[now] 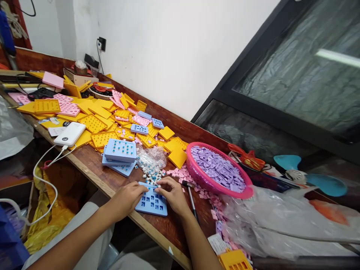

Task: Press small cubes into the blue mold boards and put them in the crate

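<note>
A light-blue plastic panel (152,204) with rows of square holes lies on the bench in front of me. My left hand (131,197) reaches over its upper left corner, thumb and fingertips pressed together. At the upper right corner my right hand (173,195) has thumb and forefinger pinched; whatever is in either pinch is too small to make out. Just beyond the panel is a loose pile of small white-and-blue pieces (152,176), spilling from a clear plastic bag (154,157). To the left, several blue panels (120,150) are stacked, the top one fitted with such pieces.
A pink basket (247,193) of purple pieces stands right, with pink pieces (182,174) scattered beside it. A hammer (191,195) lies near my right forearm. Yellow panels (95,122) cover the back left, near a white power bank (70,134) with a cable. Plastic sheeting (275,221) lies right.
</note>
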The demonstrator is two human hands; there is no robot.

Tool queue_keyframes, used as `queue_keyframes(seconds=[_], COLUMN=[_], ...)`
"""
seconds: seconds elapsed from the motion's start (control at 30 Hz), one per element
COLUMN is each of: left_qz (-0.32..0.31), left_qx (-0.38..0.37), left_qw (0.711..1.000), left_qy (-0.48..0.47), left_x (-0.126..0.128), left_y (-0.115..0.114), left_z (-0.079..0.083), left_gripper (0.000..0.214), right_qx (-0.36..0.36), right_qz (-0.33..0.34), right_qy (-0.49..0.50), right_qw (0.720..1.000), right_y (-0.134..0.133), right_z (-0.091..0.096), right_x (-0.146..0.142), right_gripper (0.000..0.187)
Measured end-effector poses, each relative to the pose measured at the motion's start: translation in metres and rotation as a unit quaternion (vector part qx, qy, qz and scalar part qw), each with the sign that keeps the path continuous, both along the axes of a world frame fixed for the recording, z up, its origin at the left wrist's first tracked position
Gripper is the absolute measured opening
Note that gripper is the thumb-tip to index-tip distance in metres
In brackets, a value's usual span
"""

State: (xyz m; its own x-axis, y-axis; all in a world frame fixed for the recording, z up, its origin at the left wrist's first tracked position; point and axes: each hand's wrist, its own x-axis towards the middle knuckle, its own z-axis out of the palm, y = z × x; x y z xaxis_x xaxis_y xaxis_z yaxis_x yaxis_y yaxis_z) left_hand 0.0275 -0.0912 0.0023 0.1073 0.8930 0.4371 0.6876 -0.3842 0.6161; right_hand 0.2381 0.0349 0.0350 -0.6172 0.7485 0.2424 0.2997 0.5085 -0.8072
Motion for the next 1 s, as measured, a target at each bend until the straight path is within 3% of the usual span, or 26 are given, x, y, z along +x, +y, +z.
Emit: queue_keyframes(seconds=[0.13, 0.47, 0.67, 0.83, 1.0], left_qz=[0.016, -0.039, -0.024, -0.04, -0.006], left_qx=[-0.004, -0.012, -0.03, -0.012, -0.021], left_qw=[0.999, 0.999, 0.999, 0.999, 0.997], left_qy=[0.052, 0.018, -0.013, -0.004, 0.07], left_x=[0.008, 0.009, 0.007, 0.009, 0.014], left_y=[0.001, 0.016, 0.017, 0.016, 0.013], left_z=[0.001, 0.015, 0.013, 0.014, 0.016], left_gripper=[0.028, 0.043, 0.038, 0.038, 0.029], right_qx=[0.019, 0.099, 0.135, 0.141, 0.158], right_qz=[-0.011, 0.099, 0.05, 0.055, 0.068], right_qy=[-0.023, -0.081, -0.101, -0.106, -0.13], right_qw=[0.999, 0.987, 0.984, 0.983, 0.976], right_y=[0.001, -0.01, -0.009, -0.01, -0.011], right_z=[0.001, 0.009, 0.005, 0.006, 0.006], right_x=[0.006, 0.002, 0.002, 0.003, 0.004], right_gripper=[0.014, 0.014, 0.012, 0.018, 0.013])
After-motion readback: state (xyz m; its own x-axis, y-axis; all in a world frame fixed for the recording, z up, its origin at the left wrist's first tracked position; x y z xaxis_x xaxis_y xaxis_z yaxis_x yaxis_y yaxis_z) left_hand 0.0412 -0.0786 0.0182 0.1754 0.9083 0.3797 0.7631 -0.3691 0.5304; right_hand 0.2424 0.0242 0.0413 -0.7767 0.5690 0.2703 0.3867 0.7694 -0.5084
